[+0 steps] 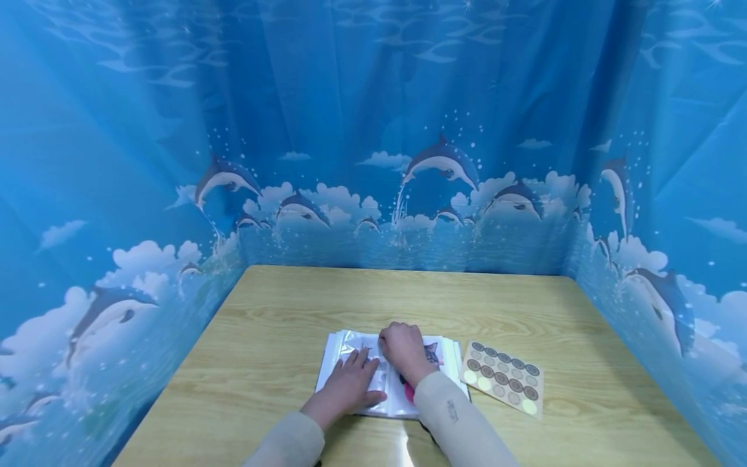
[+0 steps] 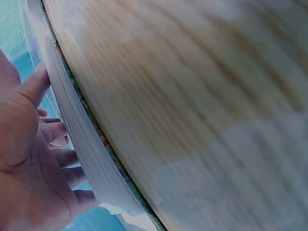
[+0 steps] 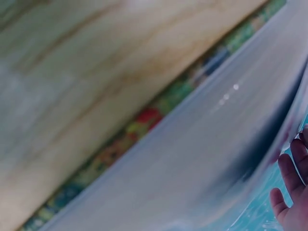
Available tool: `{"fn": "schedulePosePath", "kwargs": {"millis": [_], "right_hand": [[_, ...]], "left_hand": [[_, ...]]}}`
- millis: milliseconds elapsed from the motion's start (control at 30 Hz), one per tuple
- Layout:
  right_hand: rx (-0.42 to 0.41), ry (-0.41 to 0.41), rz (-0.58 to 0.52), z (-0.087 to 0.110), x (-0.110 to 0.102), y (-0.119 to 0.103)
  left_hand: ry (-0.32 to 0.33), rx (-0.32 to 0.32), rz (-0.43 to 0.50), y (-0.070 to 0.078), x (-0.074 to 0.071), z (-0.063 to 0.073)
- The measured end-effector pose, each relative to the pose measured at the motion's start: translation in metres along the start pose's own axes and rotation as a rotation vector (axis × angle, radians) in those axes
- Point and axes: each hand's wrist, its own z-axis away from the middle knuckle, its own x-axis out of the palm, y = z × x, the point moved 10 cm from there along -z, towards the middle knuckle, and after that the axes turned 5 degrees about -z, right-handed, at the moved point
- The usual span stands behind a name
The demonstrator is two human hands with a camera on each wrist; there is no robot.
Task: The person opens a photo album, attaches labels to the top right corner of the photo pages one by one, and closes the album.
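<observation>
An album (image 1: 397, 408) with clear plastic pocket pages lies spread on the table. My left hand (image 1: 350, 381) rests on its left page with the fingers extended; in the left wrist view the fingers (image 2: 72, 159) lie over the page stack. Near the top of the album's middle, my right hand (image 1: 404, 349) has bent fingers and pinches a page, though its fingertips are mostly hidden. The right wrist view shows that page (image 3: 288, 130) bowed up, with a dark gap under it. A cat picture (image 1: 432, 353) and a pink patch (image 1: 410, 392) show on the right page, partly covered by the right arm.
Right of the album, a beige sheet (image 1: 502, 377) of round brown and pale stickers lies at a slant, close to the album's edge. The wooden table (image 1: 262, 337) is enclosed by blue dolphin-print curtains (image 1: 362, 130) at the back and both sides.
</observation>
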Motion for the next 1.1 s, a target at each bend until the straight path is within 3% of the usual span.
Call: {"fn": "schedulePosePath", "kwargs": {"millis": [200, 433, 700, 1100], "right_hand": [[-0.01, -0.035, 0.038, 0.003, 0.002, -0.003], [-0.087, -0.133, 0.114, 0.01, 0.009, -0.009], [-0.116, -0.253, 0.068, 0.025, 0.016, -0.009], [-0.157, -0.255, 0.064, 0.036, 0.016, -0.006]], "left_hand": [[0.0, 0.004, -0.003, 0.0, 0.002, -0.001], [-0.009, -0.005, 0.004, -0.002, 0.003, -0.001], [-0.01, 0.001, 0.009, -0.002, 0.002, 0.0], [-0.017, -0.009, 0.013, -0.002, 0.004, -0.001]]}}
